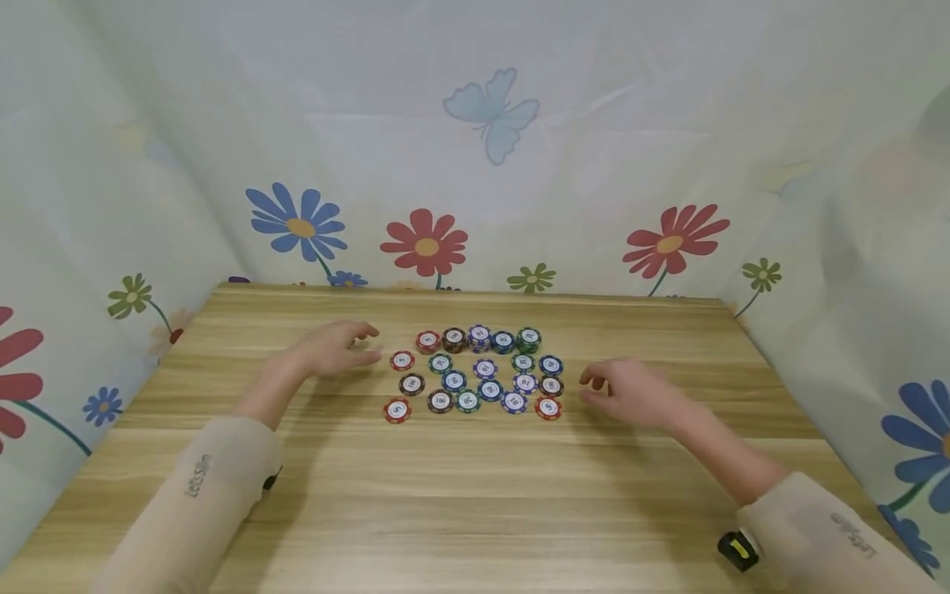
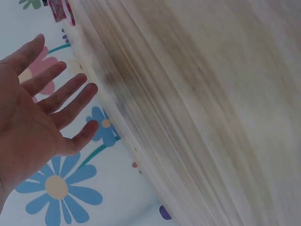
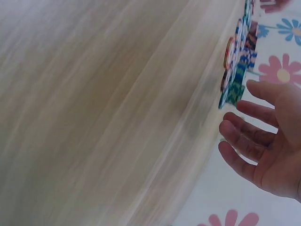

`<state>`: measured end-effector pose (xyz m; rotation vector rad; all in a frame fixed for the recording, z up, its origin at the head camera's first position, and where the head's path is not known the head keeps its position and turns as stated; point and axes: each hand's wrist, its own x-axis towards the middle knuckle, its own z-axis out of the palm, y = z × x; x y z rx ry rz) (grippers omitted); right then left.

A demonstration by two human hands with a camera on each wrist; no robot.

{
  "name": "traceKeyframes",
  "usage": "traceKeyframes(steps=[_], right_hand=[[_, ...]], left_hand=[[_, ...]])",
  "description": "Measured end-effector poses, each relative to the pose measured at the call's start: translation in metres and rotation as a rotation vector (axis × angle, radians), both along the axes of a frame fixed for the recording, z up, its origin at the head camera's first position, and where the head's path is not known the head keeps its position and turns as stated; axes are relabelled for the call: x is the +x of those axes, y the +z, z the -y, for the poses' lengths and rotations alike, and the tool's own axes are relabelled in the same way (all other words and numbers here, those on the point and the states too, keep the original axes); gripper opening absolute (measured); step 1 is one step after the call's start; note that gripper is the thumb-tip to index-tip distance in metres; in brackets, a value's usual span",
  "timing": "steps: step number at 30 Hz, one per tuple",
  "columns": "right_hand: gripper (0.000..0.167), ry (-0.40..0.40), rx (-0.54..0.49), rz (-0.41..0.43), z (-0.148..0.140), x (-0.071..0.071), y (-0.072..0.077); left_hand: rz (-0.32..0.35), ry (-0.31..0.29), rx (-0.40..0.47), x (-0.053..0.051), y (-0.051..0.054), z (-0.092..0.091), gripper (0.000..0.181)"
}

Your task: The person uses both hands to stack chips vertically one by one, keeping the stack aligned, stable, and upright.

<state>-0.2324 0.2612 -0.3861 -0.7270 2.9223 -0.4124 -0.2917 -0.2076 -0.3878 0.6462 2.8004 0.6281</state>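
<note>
Poker chips lie in the middle of the table in the head view: a back row of short stacks, among them a red stack (image 1: 428, 341), a purple stack (image 1: 479, 337) and a green stack (image 1: 529, 339), and several single chips such as a black one (image 1: 440, 401) in front. Left of the chips my left hand (image 1: 337, 349) hovers, fingers spread and holding nothing; the left wrist view shows its palm (image 2: 30, 117). To their right my right hand (image 1: 631, 392) is held with loosely bent fingers, also empty, its palm (image 3: 277, 141) visible in the right wrist view.
The wooden table (image 1: 460, 511) reaches back to a flowered curtain (image 1: 564, 190), which also hangs at both sides. Dark wrist straps show at both sleeves, the right one (image 1: 738, 550) with a yellow mark.
</note>
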Motion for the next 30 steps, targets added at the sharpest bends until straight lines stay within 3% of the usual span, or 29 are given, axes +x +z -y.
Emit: traceKeyframes(steps=[9,30], right_hand=[[0.021,0.106,-0.013,-0.007,0.020,0.003,-0.005],[0.025,0.197,0.027,-0.023,0.032,0.003,-0.017]], left_hand=[[-0.021,-0.046,0.012,-0.010,-0.005,-0.025,0.051],[0.000,0.009,-0.067,-0.024,-0.011,-0.063,0.054]])
